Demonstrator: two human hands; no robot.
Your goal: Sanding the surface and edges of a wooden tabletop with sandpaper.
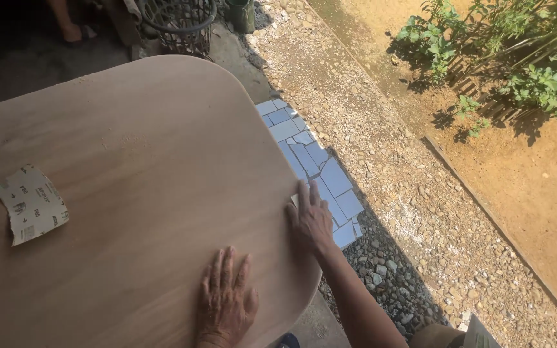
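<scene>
Board (pixel 136 161) lies flat, fills left of view. Left hand (pixel 227 299) flat on near part, grip wide, holding nothing. Right hand (pixel 309 219) at right edge, pressing small pad; grip hard to tell. Best: even pressure along edge. Sandpaper (pixel 30 204) lies far left.

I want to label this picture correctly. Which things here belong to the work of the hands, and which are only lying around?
In the work:
- wooden board
- left hand, flat on the board
- right hand, at the board's edge, on a small pad barely visible
- sandpaper, lying loose on the board

Lying around:
- wire basket
- broken tiles
- gravel
- plants
</scene>
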